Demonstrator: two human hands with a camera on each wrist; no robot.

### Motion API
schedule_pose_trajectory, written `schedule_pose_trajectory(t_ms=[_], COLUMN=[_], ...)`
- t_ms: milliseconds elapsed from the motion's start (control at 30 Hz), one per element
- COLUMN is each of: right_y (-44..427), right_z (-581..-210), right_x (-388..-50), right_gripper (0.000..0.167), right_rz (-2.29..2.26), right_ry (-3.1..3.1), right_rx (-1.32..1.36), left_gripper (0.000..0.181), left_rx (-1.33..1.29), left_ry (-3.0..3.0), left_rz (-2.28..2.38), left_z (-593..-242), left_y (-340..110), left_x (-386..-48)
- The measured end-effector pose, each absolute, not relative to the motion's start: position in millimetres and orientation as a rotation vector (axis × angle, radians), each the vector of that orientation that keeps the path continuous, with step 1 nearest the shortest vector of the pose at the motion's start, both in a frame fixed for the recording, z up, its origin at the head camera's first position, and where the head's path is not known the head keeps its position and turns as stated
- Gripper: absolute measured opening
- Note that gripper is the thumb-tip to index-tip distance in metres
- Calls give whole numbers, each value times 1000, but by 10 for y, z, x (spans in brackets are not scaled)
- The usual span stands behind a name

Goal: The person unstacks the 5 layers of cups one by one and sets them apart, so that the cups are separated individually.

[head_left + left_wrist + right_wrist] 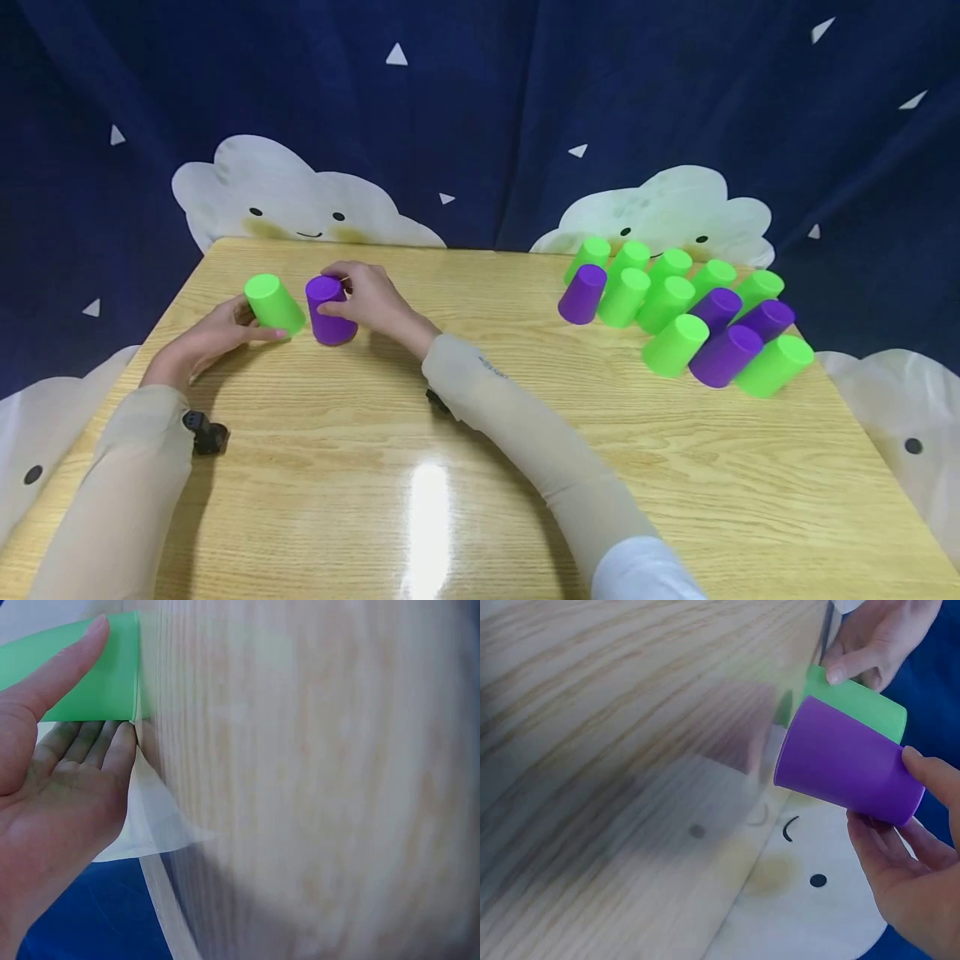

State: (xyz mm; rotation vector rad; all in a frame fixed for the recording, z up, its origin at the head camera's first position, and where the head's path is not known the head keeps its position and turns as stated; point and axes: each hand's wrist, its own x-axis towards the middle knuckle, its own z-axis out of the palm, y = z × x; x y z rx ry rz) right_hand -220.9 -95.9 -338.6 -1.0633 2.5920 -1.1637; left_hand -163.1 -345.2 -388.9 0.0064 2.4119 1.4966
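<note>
At the table's left side, an upside-down green cup (274, 305) stands between the thumb and fingers of my left hand (217, 336). In the left wrist view, the thumb lies along the green cup (112, 675) and the other fingers are around its far side, partly hidden. Just to the right, my right hand (369, 298) grips an upside-down purple cup (330, 321) near its narrow top. The right wrist view has the thumb and fingers on opposite sides of the purple cup (840, 761). Whether its rim touches the table, I cannot tell.
Several upside-down green cups (675, 346) and purple cups (726, 357) stand in close rows on the right of the wooden table (480, 400). A dark blue curtain (480, 108) with clouds and white triangles hangs behind the back edge.
</note>
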Motion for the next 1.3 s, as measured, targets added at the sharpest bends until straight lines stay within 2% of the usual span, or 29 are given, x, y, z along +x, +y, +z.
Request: schedule_pose_trajectory(t_ms=[333, 700, 1067, 1300], right_y=[-324, 803, 1997, 2433], right_z=[-3225, -3100, -3136, -3194], right_x=[-2111, -2037, -1984, -1891], right_gripper=[50, 51, 51, 50], right_rz=[-1376, -1550, -1473, -1226], right_ry=[2471, 2528, 2824, 3012], right_rx=[-1013, -932, -747, -584], left_gripper=[98, 96, 91, 92], left_rx=[-18, -12, 4, -2], left_ry=[2415, 2425, 2438, 2444], left_rz=[1478, 1466, 1454, 1440], left_z=[-3867, -3864, -3858, -3855], left_y=[-3429, -3426, -3436, -3430], left_x=[-1622, -1629, -1602, -1599])
